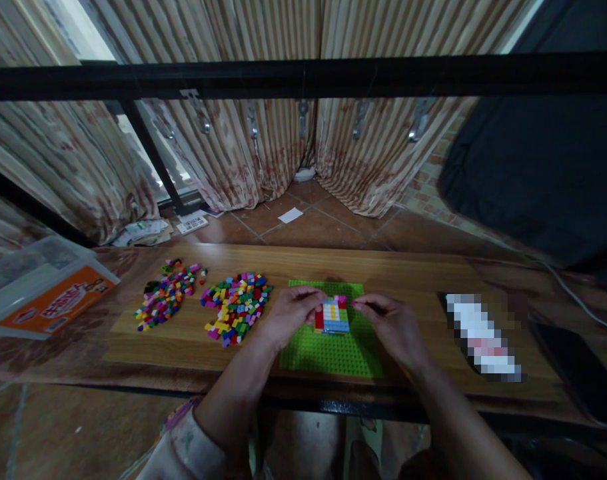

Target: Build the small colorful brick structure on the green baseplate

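A small block of stacked coloured bricks point(332, 316) stands on a green baseplate point(333, 350) at the middle of the wooden table. My left hand point(290, 313) is curled against the left side of the stack, fingertips touching it. On the other side my right hand point(388, 323) has its fingers pinched together at the stack's upper right corner, by a pink brick point(341, 301). Whether the pinch holds a brick I cannot make out.
Two heaps of loose coloured bricks point(237, 307) point(167, 293) lie left of the baseplate. A clear plastic box with an orange label point(48, 293) sits at the far left. A blurred-out object point(483, 337) and a dark phone point(578, 370) lie to the right. Curtains hang behind the table.
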Demonstrator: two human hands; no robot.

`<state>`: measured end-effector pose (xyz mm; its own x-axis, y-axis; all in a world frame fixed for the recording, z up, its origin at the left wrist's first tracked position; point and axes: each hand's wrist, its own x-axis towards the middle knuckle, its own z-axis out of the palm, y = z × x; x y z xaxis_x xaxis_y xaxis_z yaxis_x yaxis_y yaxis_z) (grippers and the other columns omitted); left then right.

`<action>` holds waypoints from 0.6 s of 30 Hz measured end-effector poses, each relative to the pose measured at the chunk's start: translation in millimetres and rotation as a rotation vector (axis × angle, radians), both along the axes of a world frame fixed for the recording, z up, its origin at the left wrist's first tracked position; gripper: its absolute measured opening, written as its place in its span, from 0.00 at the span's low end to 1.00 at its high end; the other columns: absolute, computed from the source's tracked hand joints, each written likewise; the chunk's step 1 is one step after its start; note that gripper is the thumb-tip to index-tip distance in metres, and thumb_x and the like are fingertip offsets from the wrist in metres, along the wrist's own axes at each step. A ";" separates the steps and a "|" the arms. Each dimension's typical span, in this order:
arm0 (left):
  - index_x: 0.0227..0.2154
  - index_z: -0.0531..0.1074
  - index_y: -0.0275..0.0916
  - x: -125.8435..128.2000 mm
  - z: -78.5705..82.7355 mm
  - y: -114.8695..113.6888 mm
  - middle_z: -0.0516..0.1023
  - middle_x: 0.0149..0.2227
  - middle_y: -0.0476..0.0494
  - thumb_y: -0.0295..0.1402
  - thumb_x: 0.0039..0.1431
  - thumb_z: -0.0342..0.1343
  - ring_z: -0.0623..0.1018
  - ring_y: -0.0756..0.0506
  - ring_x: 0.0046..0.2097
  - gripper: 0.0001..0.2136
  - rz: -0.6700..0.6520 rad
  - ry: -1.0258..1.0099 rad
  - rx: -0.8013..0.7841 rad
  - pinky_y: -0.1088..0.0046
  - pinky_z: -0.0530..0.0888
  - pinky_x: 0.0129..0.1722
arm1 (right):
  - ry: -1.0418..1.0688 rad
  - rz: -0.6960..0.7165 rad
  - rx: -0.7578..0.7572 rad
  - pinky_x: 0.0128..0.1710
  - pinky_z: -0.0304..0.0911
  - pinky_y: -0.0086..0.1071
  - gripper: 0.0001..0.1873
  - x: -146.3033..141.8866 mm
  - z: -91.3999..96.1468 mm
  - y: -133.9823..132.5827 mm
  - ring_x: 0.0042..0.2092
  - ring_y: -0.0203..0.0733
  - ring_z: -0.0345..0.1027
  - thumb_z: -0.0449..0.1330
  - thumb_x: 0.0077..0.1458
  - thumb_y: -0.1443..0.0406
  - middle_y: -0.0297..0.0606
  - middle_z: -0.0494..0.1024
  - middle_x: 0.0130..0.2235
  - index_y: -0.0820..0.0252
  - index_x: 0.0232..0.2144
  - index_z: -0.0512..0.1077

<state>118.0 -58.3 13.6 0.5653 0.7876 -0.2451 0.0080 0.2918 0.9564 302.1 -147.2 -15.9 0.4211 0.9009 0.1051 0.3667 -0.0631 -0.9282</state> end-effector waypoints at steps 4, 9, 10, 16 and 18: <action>0.27 0.75 0.33 -0.6 -5.9 4.1 0.69 0.20 0.52 0.37 0.48 0.61 0.63 0.56 0.20 0.10 0.063 0.035 0.021 0.78 0.58 0.21 | 0.028 0.021 -0.040 0.41 0.64 0.37 0.12 -0.2 -6.7 5.7 0.37 0.43 0.72 0.64 0.50 0.55 0.37 0.81 0.34 0.57 0.31 0.79; 0.27 0.75 0.34 3.2 -14.9 3.2 0.70 0.20 0.52 0.33 0.50 0.58 0.64 0.55 0.21 0.07 0.069 0.088 0.066 0.78 0.59 0.22 | 0.053 0.037 -0.019 0.41 0.64 0.37 0.13 -2.5 -9.6 10.2 0.36 0.43 0.72 0.65 0.48 0.54 0.37 0.81 0.33 0.57 0.31 0.79; 0.27 0.75 0.34 3.8 -16.2 3.0 0.70 0.20 0.52 0.33 0.50 0.58 0.64 0.55 0.21 0.07 0.073 0.104 0.086 0.78 0.60 0.22 | 0.059 0.041 -0.014 0.41 0.64 0.37 0.13 -2.6 -10.2 11.0 0.36 0.43 0.73 0.65 0.48 0.54 0.36 0.81 0.33 0.57 0.31 0.79; 0.31 0.77 0.35 3.2 -17.9 2.7 0.74 0.25 0.50 0.32 0.51 0.57 0.66 0.54 0.23 0.07 0.056 0.145 0.147 0.77 0.64 0.25 | 0.093 0.030 -0.004 0.39 0.65 0.37 0.14 -3.7 -12.6 15.7 0.34 0.43 0.73 0.67 0.45 0.54 0.36 0.81 0.31 0.57 0.29 0.79; 0.31 0.77 0.35 2.8 -17.8 2.5 0.74 0.25 0.50 0.32 0.51 0.57 0.67 0.53 0.23 0.07 0.047 0.151 0.152 0.77 0.64 0.26 | 0.107 0.024 -0.005 0.37 0.66 0.36 0.15 -4.1 -12.6 17.5 0.33 0.42 0.72 0.68 0.44 0.53 0.36 0.80 0.30 0.58 0.28 0.78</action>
<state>120.9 -55.8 -4.2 0.4926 0.8468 -0.2006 0.1447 0.1476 0.9784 298.0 -129.7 -28.5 0.4081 0.9112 0.0560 0.2669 -0.0604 -0.9618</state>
